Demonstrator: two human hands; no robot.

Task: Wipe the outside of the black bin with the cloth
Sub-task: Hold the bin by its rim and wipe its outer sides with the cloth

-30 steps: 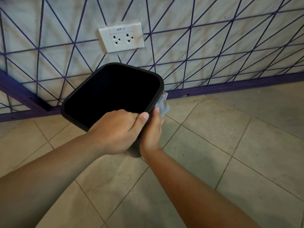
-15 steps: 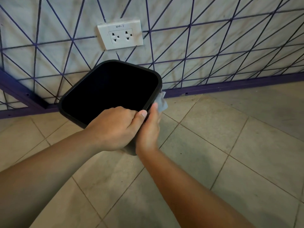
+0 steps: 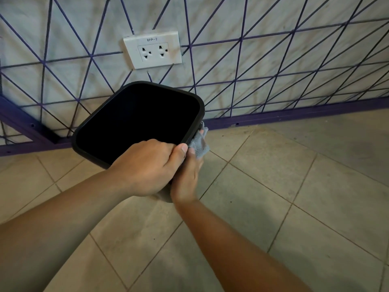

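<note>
the black bin (image 3: 117, 131) sits in the middle of the frame, tilted so its dark square opening faces the camera, with its rounded rim running from the left centre up to the upper middle and down the right side. the left hand (image 3: 147, 167) comes in from the lower left and grips the near rim of the bin, fingers curled over the edge into the opening and the thumb lying along the rim's near right corner. the right hand (image 3: 186, 175) reaches in from the lower right and lies against the bin's outer right wall, just below that corner; it holds the cloth (image 3: 199, 143), a small grey bundle, pressed to the wall right under the rim, though how its fingers wrap the cloth is hidden behind the bin and the other hand. the cloth pokes out past the rim at centre right. behind the bin, in the upper part of the frame, a white wall socket (image 3: 152, 50) sits on a pale wall crossed by purple lines (image 3: 237, 60), with a purple skirting strip (image 3: 294, 113) along its foot. beige floor tiles (image 3: 273, 186) fill the lower half of the frame.
</note>
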